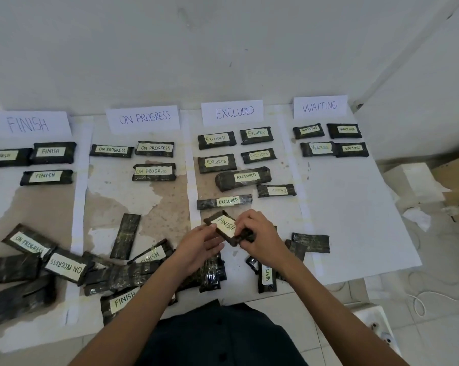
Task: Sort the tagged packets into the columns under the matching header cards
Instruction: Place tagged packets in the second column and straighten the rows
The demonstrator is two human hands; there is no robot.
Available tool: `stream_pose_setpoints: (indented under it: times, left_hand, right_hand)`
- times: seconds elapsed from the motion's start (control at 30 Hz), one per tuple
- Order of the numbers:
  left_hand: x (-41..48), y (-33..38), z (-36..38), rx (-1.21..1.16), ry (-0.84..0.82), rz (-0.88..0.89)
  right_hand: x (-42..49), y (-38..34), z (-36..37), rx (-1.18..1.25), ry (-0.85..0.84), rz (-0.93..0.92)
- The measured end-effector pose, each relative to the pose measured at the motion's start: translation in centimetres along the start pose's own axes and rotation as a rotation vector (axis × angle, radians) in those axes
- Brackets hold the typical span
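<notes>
Head view: both hands meet low in the middle of the tabletop, closed on one dark packet tagged FINISH. The left hand pinches its near-left edge; the right hand wraps its right end, fingers curled over the wrapper. The packet is lifted and tilted, tag up and readable, hovering just below the lowest EXCLUDED packet, so it sits over the wrong column for now.

The FINISH header card stands far left, with three FINISH packets beneath it; the lowest of these leaves bare tabletop below it. To do this step well, I would pass the packet to the left hand alone, since the target lies on that side, and carry it high enough to clear the ON PROGRESS column and the unsorted heap near the front edge. Set it down flat, tag upward and reading the same way as its neighbours, in the free spot beside or below the lowest FINISH packet, not overlapping it and inside the paper divider strip.

The wrapper looks glossy and may be slippery, so a grip across the width should hold better than a corner pinch. The right hand is then free to reach the WAITING packet lying just beneath it.
</notes>
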State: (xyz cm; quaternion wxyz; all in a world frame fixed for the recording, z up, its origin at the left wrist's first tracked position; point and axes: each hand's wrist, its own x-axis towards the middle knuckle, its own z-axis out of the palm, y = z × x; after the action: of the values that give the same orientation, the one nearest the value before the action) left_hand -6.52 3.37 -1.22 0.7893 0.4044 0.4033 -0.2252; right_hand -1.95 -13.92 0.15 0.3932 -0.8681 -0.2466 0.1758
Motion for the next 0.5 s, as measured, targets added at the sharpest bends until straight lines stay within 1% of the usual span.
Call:
stream_pose_setpoints:
  times: [0.07,0.17,0.3,0.4,0.5]
  left_hand:
    - [0.2,0.2,0.0,-0.012,0.009,0.035]
    - [0.2,0.5,0.1,0.024,0.027,0.036]
    - [0.5,0.9,-0.1,0.089,0.082,0.075]
    - [0.8,1.7,-0.3,0.136,0.111,0.115]
    - [0.9,2.3,-0.3,0.093,0.138,0.129]
  right_hand:
    - [-0.1,0.3,0.3,-0.02,-0.001,-0.021]
    - [0.1,0.5,0.7,-0.029,0.001,-0.042]
    - [0.4,0.6,1.0,-0.047,-0.071,-0.067]
    - [0.5,0.2,1.4,0.024,-0.103,0.013]
    - [0.9,-0.4,1.5,0.114,-0.082,0.126]
